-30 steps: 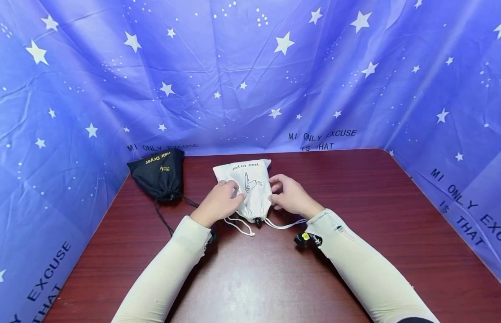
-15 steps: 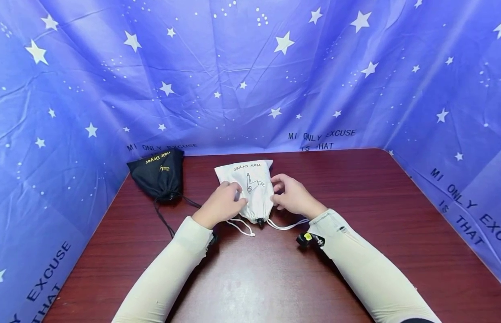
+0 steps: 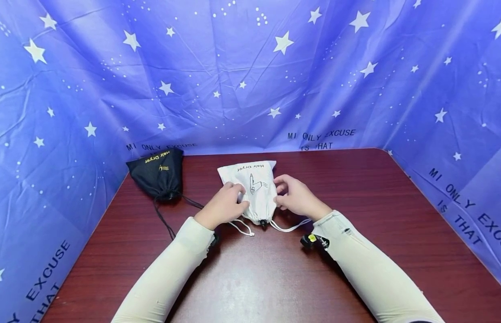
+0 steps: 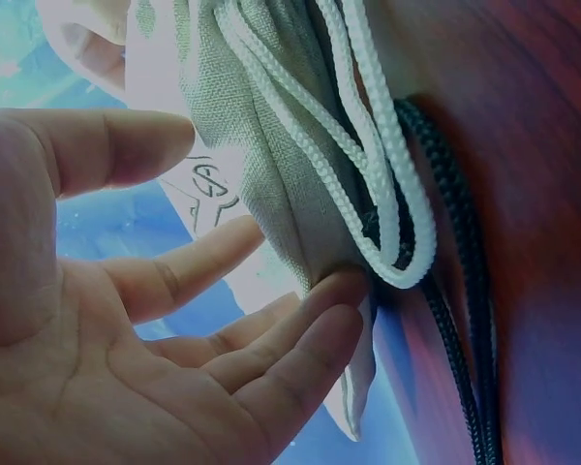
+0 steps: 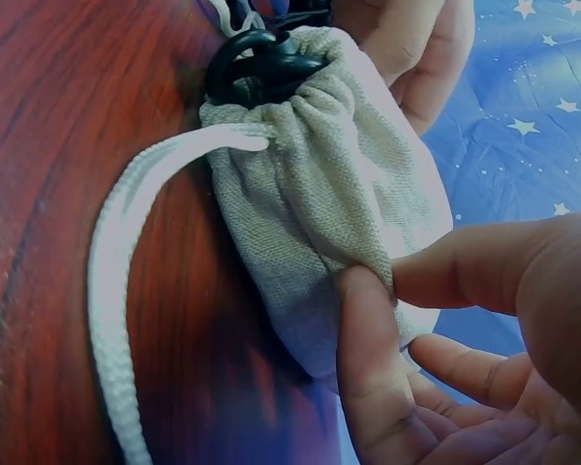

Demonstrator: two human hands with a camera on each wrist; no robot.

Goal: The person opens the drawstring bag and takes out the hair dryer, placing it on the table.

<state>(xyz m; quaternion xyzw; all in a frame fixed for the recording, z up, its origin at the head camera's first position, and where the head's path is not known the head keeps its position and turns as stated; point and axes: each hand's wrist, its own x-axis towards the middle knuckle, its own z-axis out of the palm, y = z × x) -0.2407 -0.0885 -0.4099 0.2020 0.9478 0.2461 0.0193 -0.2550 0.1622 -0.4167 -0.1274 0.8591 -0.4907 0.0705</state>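
A white drawstring bag [image 3: 254,190] printed "Hair Dryer" lies on the table, its gathered mouth and black cord lock [image 3: 263,223] facing me. My left hand [image 3: 223,204] is at the bag's left side. In the left wrist view its fairly straight fingers [image 4: 310,339] touch the cloth, with the thumb spread apart from them. My right hand [image 3: 296,197] is at the opposite side; in the right wrist view, its thumb and a fingertip pinch the cloth edge. White cord loops [image 3: 288,227] trail from the mouth on both sides.
A black drawstring bag [image 3: 157,175], also printed "Hair Dryer", lies at the back left, its black cords [image 3: 163,217] running toward my left forearm. The dark red table [image 3: 250,278] is bordered by a blue curtain [image 3: 234,107] with white stars.
The white bag has shifted slightly to the right and a little toward me, with both hands moving along beside it. The black bag stays put.
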